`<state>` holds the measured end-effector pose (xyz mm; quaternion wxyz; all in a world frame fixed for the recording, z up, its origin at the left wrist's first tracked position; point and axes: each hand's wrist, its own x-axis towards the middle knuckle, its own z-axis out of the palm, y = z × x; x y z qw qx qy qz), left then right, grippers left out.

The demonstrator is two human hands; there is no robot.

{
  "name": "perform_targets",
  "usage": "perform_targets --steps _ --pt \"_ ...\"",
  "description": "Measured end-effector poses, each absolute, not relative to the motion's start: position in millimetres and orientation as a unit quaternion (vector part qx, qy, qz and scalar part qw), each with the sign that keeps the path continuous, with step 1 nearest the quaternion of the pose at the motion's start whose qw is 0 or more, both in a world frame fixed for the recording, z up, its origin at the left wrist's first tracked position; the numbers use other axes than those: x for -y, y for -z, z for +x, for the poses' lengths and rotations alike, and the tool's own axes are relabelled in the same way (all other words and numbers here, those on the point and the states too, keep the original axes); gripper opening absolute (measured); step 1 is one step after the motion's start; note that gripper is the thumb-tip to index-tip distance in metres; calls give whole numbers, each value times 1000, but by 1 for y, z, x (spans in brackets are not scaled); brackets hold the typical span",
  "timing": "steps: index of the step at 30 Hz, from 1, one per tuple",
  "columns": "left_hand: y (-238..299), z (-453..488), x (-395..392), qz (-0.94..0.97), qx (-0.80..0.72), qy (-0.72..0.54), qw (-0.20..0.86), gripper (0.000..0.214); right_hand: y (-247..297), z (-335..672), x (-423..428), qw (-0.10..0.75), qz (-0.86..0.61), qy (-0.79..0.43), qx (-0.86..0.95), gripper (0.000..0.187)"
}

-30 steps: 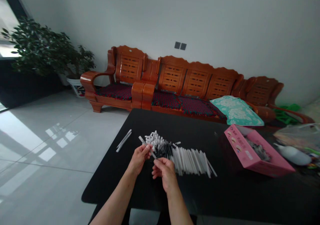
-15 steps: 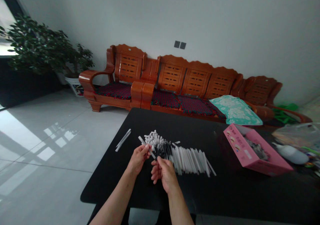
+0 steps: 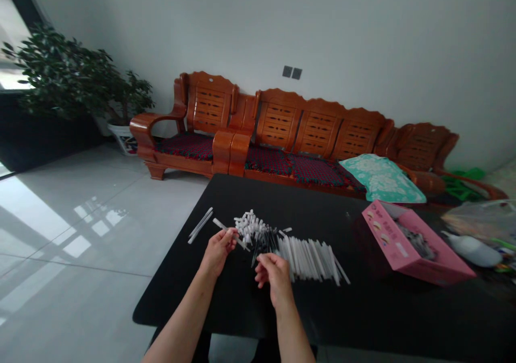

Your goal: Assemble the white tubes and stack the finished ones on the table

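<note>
- Left hand [image 3: 217, 249]: the grip is narrow, with thumb and fingers closed on one pale stick [image 3: 218, 222] near its middle.
- Stick position: held at a slant over the black tabletop [image 3: 181, 293], its upper end pointing away and to the left, its lower end toward the right hand [image 3: 277, 274].
- Right hand: the grip is narrow, with thumb and forefinger close together and the other fingers curled. Whether anything small is pinched there cannot be told.
- Adjacent parts: the dark rods [image 3: 266, 240] lie just beyond the right fingertips. The small white pieces [image 3: 248, 224] lie in a heap beyond the left fingertips.
- Right-side stock: the row of white sticks [image 3: 308, 258] lies roughly side by side, beside the dark rods.
- Left-side stock: the separate sticks [image 3: 200, 226] lie near the tabletop's left edge, apart from the heap.
- Container: the pink box [image 3: 393, 239] stands well to the right, with grey contents [image 3: 417, 239].
- Step in hand: judged to be the handling of a single stick between the two hands.
- Next move: judged to call for a steady left grip and careful alignment of the right fingertips with the stick's lower end.
</note>
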<state>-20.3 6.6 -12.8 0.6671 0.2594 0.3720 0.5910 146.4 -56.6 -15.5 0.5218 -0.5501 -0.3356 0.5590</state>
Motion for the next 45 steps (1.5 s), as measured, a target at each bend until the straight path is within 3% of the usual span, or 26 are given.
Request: perform_targets --steps 4,8,10,15,21,28,32,37,40,45 --pt "16 -20 -8 215 -387 -594 671 23 19 161 48 483 -670 -387 411 30" --pt "19 -15 -8 187 -401 -596 670 13 18 157 44 349 -736 -142 562 13" --pt "20 -13 -8 185 -401 -595 671 12 19 150 44 295 -743 -90 594 12" --pt "20 -14 -7 190 -402 -590 674 17 23 141 43 280 -734 -82 614 18" --pt "23 -9 -4 211 -385 -586 681 24 7 135 46 374 -662 -199 618 35" --pt "16 -31 -16 189 -390 -657 616 25 3 159 58 390 -635 -241 622 28" --pt "9 -53 -25 163 -389 -726 543 24 12 188 65 406 -720 -153 542 31" --pt "5 -33 -12 245 -389 -622 634 37 12 186 63 338 -794 -58 502 31" --pt "3 -9 4 329 -371 -537 683 37 5 170 59 396 -742 -125 526 41" --pt "-2 11 17 421 -341 -470 697 27 -3 143 58 456 -576 -523 433 57"
